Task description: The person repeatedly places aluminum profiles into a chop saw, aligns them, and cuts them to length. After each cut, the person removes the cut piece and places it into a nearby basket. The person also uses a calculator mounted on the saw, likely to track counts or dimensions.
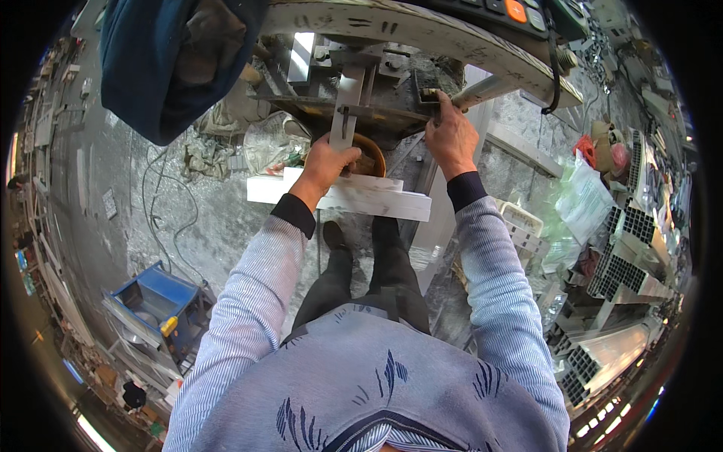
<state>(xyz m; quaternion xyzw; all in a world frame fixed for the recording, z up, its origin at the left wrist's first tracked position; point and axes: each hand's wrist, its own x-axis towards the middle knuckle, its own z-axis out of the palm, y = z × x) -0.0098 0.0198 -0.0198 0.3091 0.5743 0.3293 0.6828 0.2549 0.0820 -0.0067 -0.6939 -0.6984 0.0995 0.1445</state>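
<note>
My left hand (329, 162) is closed round the near end of a flat silver metal bar (348, 102), which reaches away from me into a dark machine (331, 111). Just below that hand lie white rectangular bars (343, 197), side by side across the machine's front. My right hand (452, 141) is closed at the machine's right side, beside a small dark box-like fitting (429, 89). Its fingertips are bent over, and what they press or hold is too small to make out. Behind the bars, an orange-rimmed round container (374, 151) is partly hidden by my left hand.
A pale beam (361, 22) crosses above the machine, with a dark cloth (151, 68) hanging at its left and a calculator-like keypad (504, 9) on top. A blue cart (162, 294) stands at left; stacked metal profiles (617, 264) lie at right. Cables (154, 203) trail on the floor.
</note>
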